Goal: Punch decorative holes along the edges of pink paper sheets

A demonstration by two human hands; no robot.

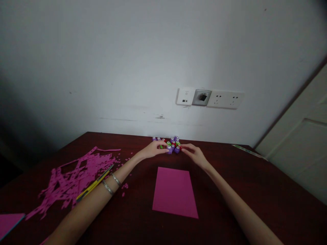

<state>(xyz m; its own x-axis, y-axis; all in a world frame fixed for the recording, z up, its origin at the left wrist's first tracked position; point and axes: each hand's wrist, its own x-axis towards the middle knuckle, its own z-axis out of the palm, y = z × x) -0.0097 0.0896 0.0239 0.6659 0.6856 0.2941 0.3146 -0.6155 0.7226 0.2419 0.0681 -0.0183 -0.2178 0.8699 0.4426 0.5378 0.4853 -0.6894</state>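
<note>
At the far side of the dark table, against the wall, small purple, green and red paper punches (pixel 173 143) with white round tops stand in a cluster. My left hand (pixel 154 149) reaches in from the left, thumb and fingers closed about a purple punch (pixel 169 149) at the front. From the right, my right hand (pixel 195 155) pinches at a red punch (pixel 180 147) on the cluster's edge. Fingers partly hide both punches. A pink paper sheet (pixel 175 192) lies flat between my forearms.
To the left are heaped pink punched paper strips (pixel 74 182), with tiny cut pieces (pixel 125 186) scattered beside them. A yellow cutter knife (pixel 94 183) lies near my left forearm. More pink paper (pixel 10 223) is at the left corner; a narrow strip (pixel 249 151) lies far right.
</note>
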